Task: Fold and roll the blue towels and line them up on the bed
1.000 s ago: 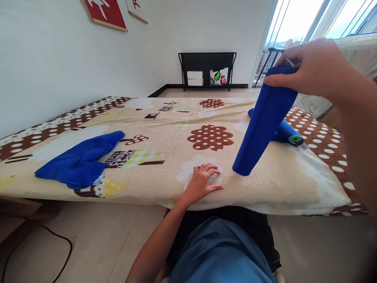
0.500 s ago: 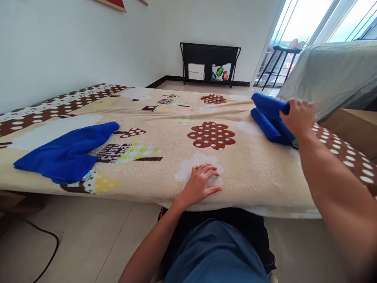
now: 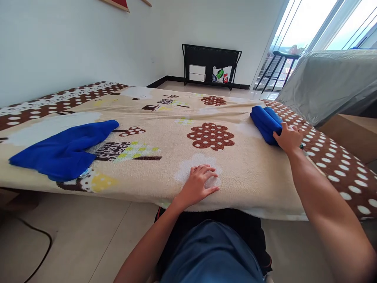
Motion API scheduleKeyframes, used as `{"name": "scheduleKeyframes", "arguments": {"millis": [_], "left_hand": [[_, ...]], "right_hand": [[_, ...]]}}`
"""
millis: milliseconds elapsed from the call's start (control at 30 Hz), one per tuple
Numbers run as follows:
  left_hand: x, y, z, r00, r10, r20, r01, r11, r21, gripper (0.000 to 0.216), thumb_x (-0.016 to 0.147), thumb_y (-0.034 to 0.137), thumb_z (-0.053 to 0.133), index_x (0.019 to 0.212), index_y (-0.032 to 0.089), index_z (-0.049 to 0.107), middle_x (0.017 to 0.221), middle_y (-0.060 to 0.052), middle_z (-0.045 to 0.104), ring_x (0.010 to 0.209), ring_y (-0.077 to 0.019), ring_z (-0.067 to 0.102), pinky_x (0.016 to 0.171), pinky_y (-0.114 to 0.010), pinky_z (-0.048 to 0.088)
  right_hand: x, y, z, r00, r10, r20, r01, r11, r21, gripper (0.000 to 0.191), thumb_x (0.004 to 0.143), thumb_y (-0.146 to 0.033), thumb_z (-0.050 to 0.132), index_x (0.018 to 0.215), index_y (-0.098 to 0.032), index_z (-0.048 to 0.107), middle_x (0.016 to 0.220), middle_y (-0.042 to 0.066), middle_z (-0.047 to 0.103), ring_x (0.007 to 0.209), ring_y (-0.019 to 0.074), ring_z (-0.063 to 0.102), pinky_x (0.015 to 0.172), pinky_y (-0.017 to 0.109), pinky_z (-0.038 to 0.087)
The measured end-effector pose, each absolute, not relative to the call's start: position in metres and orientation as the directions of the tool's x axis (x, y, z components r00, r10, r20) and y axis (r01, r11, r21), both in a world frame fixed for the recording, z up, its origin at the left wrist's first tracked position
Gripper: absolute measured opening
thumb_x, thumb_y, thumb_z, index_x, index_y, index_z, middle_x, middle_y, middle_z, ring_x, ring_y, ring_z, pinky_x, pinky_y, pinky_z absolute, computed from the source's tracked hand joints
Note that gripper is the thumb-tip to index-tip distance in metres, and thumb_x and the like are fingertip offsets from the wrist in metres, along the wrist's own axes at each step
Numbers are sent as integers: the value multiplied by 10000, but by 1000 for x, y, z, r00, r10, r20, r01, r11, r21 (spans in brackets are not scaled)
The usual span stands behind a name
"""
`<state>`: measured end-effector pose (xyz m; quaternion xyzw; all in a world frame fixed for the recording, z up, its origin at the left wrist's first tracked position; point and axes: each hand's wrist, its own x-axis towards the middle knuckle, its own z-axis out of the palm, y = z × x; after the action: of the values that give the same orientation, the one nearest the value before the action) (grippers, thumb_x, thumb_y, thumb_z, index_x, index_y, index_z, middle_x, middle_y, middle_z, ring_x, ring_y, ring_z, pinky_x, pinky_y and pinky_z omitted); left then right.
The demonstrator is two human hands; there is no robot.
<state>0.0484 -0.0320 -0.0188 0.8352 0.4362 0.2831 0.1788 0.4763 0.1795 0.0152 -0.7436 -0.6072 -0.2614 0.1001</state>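
Observation:
My left hand (image 3: pixel 202 181) lies on the cream patterned blanket (image 3: pixel 247 177) near the bed's front edge, fingers spread and holding nothing. At the right side of the bed, my right hand (image 3: pixel 289 137) grips the near end of a folded blue cloth (image 3: pixel 263 122), its fingers bent over the top layer. A bit of green shows at the cloth's near corner, partly hidden by that hand. Over on the left, a second blue cloth (image 3: pixel 63 149) lies loosely crumpled and flat on the blanket, with a small whitish label by its near edge.
A brown polka-dot border (image 3: pixel 332 157) runs along the bed's right side. Beyond it are a cardboard box (image 3: pixel 350 133) and furniture under a plastic cover (image 3: pixel 332 82). A black rack (image 3: pixel 212 59) stands at the far wall, with a stool (image 3: pixel 279 67) by the window.
My right hand has come down and slightly nearer, laying the raised part of the folded blue cloth onto the rest. My left hand has stayed in place.

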Motion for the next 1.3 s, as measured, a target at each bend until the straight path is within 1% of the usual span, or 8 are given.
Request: {"name": "scheduleKeyframes", "arguments": {"millis": [200, 367, 500, 733, 933, 1067, 1167, 1300], "left_hand": [[49, -32, -18, 460, 831, 313, 628, -554, 547, 335, 843, 386, 753, 1131, 254, 644, 1324, -46, 636, 1334, -261, 481, 1095, -451, 301], [49, -31, -19, 458, 830, 319, 633, -556, 539, 310, 855, 394, 735, 1119, 255, 652, 1324, -51, 633, 1333, -265, 480, 1094, -452, 305], [48, -32, -17, 460, 831, 313, 626, -554, 549, 300, 860, 394, 727, 1118, 259, 658, 1319, -48, 634, 1327, -264, 483, 1095, -447, 308], [49, -33, -16, 456, 835, 308, 624, -547, 558, 282, 862, 377, 726, 1107, 255, 658, 1306, -45, 639, 1315, -261, 493, 1090, -447, 311], [48, -33, -15, 457, 835, 307, 621, -546, 562, 286, 869, 372, 720, 1121, 255, 654, 1312, -49, 640, 1312, -258, 497, 1085, -454, 308], [48, -34, -15, 461, 834, 304, 613, -547, 570, 281, 877, 374, 711, 1126, 257, 655, 1317, -48, 637, 1316, -255, 494, 1092, -452, 306], [48, -33, -15, 458, 836, 303, 615, -544, 571, 271, 883, 374, 700, 1125, 259, 655, 1319, -49, 637, 1320, -257, 493, 1098, -453, 310], [47, -32, -14, 454, 840, 297, 616, -537, 576, 267, 890, 367, 687, 1133, 261, 654, 1327, -51, 632, 1332, -263, 484, 1104, -457, 314]], "right_hand": [[482, 184, 25, 193, 840, 507, 947, -294, 127, 526, 1009, -463, 318, 1365, -128, 510, 1185, 235, 618, 1145, 321, 433, 912, 428, 223], [473, 170, 14, 113, 886, 450, 961, -213, 178, 479, 984, -455, 395, 1363, -202, 541, 1200, 192, 620, 1180, 319, 428, 965, 433, 245], [464, 161, 7, 113, 886, 449, 955, -221, 197, 526, 992, -475, 334, 1391, -188, 519, 1208, 197, 601, 1211, 348, 418, 996, 477, 271], [464, 159, 15, 86, 858, 507, 988, -141, 70, 617, 932, -499, 456, 1418, -120, 468, 1376, 241, 458, 1271, 400, 340, 1032, 552, 243], [460, 162, 12, 81, 866, 493, 980, -159, 117, 676, 909, -514, 502, 1457, -135, 387, 1371, 247, 470, 1261, 395, 351, 1019, 529, 231], [450, 163, 10, 41, 868, 495, 987, -113, 117, 640, 914, -412, 525, 1472, -156, 348, 1437, 246, 436, 1292, 367, 322, 1040, 491, 189], [445, 169, 12, 70, 880, 469, 992, -110, 60, 678, 918, -417, 528, 1507, -192, 281, 1558, 217, 304, 1367, 348, 252, 1064, 467, 166], [454, 191, 21, 266, 902, 340, 964, -250, -91, 692, 935, -622, 414, 1427, -135, 396, 1380, 286, 480, 1283, 394, 370, 1001, 514, 253]]}}
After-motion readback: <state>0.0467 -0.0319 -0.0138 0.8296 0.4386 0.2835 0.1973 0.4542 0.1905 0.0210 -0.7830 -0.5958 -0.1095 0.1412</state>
